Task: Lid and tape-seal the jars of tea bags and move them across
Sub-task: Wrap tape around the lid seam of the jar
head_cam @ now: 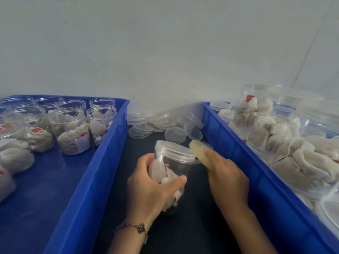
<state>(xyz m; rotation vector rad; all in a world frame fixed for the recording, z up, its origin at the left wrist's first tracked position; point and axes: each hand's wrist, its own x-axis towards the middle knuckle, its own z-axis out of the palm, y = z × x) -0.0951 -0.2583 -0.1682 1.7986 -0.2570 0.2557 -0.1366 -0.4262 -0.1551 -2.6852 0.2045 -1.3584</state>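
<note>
The left blue crate (77,180) holds open, lidless clear jars (71,131) of tea bags; about nine or ten can be counted, though those at the far left edge are cut off and blurred, so the count is uncertain. Small red tags (36,129) show on some bags; no writing on them can be read.

Between the crates, on the dark table (192,217), a loose heap of clear lids (152,120) lies at the back; they overlap too much to count.

In front of it the left hand (152,187), with a bracelet (135,228) at the wrist, wraps its fingers and thumb around one jar (172,167) of tea bags, tilted, with a lid (174,149) already on it. The right hand (227,180) grips a roll of clear tape (201,153), held just beside the lid's right edge; whether tape touches the jar cannot be told.

The right blue crate (238,153) holds lidded jars (311,114) lying and stacked, tea bags pressing against their walls. At least six or seven show, several cut off by the frame's edge. One red tag (249,98) is visible, unreadable.
</note>
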